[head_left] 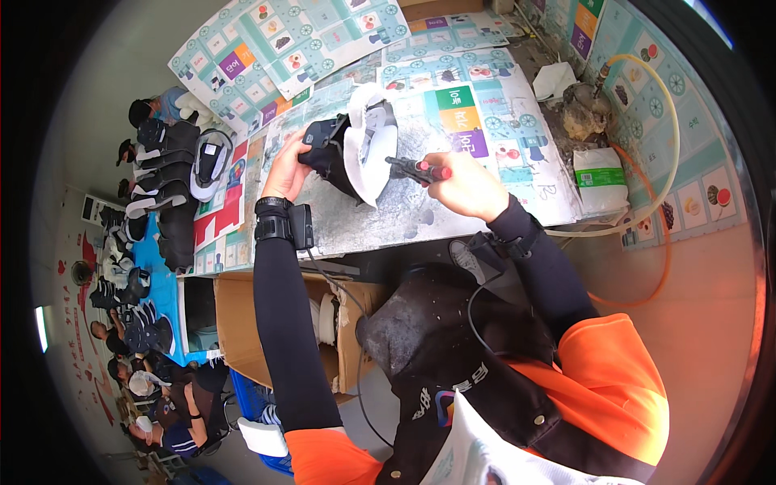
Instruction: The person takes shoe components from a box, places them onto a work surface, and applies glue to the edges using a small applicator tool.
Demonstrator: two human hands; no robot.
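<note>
My left hand (286, 167) is closed on the black upper of a shoe (327, 153), which is tilted above the table. Its pale, curved sole (373, 149) faces toward my right hand. In my right hand (469, 187) is a slim dark tool (416, 169) with red parts at the gripped end. The tool's dark tip comes close to the sole's right edge; whether it touches, I cannot tell. Beneath both hands lies a table (364, 234) covered with printed sheets and smeared with grey stains.
Dark shoes (166, 174) are stacked at the left, by an upturned shoe (212, 165). An open cardboard box (242, 331) stands below the table. At the right are a white and green packet (600, 179), a yellowish hose (677, 121) and an orange hose (664, 259). People sit farther left.
</note>
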